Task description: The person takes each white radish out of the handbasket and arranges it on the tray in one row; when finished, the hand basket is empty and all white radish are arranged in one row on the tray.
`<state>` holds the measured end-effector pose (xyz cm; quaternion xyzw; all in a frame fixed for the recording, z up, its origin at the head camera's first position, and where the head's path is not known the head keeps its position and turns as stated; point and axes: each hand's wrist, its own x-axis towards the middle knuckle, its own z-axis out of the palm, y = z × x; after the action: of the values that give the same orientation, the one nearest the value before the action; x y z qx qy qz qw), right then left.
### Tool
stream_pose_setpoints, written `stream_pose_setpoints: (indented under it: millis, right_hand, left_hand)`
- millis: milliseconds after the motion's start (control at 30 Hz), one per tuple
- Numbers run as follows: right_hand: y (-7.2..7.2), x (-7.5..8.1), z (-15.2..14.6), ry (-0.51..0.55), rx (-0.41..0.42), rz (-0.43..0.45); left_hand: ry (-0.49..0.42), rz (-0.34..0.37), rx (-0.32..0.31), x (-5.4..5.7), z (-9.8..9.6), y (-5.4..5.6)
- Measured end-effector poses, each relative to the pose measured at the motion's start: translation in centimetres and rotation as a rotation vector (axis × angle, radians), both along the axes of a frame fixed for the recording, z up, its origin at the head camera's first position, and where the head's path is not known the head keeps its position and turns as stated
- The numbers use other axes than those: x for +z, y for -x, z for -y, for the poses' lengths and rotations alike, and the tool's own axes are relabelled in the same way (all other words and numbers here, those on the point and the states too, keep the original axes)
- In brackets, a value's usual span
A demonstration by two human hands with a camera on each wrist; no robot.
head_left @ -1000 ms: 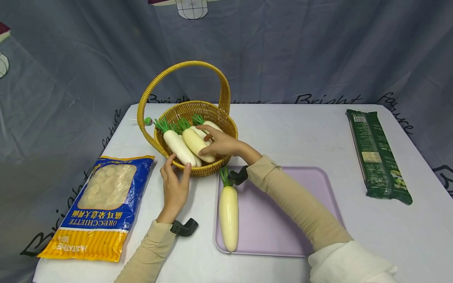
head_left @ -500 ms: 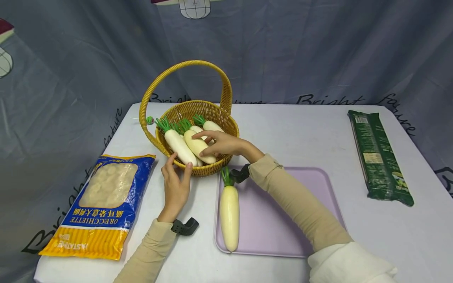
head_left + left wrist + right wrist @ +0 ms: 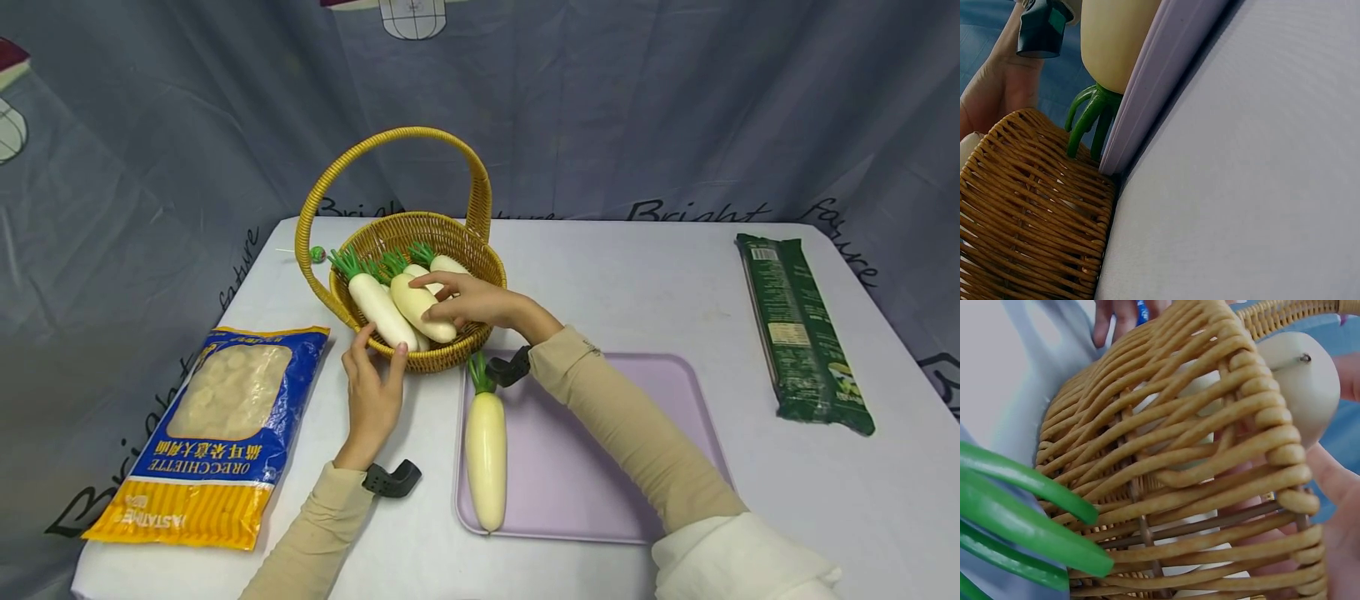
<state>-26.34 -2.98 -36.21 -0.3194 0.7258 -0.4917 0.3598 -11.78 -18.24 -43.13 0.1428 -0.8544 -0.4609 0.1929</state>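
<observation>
Several white radishes with green tops lie in a yellow wicker basket with a tall hoop handle. My right hand reaches over the near right rim and grips a pale radish, thumb on its near side; its other fingers are partly hidden. A whiter radish leans at the left, its tip at the rim. My left hand touches the basket's front left rim with index fingertip and thumb. Another radish lies lengthwise on a lilac tray, its green leaves beside the basket.
To the left lies a blue and yellow bag of orecchiette. A green packet lies at the far right. Behind the basket's left side sits a small green lollipop. A grey curtain hangs behind the white table.
My right index finger has shifted slightly along the pale radish, and the hand has moved a little to the right. The left hand stays at the basket rim.
</observation>
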Motion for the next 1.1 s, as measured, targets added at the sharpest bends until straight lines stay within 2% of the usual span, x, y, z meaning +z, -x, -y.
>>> stream_pose_setpoints:
  millis: [333, 500, 633, 767, 867, 967, 1100]
  right_hand:
    - [0.3, 0.2, -0.7, 0.110, -0.004, 0.183]
    - [0.5, 0.1, -1.4, 0.248, 0.002, 0.289]
    - [0.1, 0.3, -2.1, 0.359, 0.007, 0.382]
    - [-1.2, 0.5, -3.0, 0.398, -0.022, 0.428]
    - [-2.7, 0.7, -3.9, 0.399, -0.056, 0.427]
    - [-4.4, 1.1, -5.2, 0.376, -0.102, 0.394]
    - [-6.9, 1.5, -7.5, 0.324, -0.169, 0.277]
  left_hand:
    - [0.007, 0.001, -0.003, 0.1, 0.0, 0.0]
    - [0.003, 0.002, -0.004, 0.1, 0.0, 0.0]
    - [0.005, -0.001, -0.004, -0.1, 0.0, 0.0]
    - [0.008, -0.003, 0.000, -0.1, 0.0, 0.0]
    - [0.008, -0.005, 0.008, -0.1, 0.1, -0.1]
    - [0.004, -0.007, 0.005, 0.0, 0.1, -0.1]
    - [-0.002, -0.004, -0.007, 0.0, 0.1, -0.1]
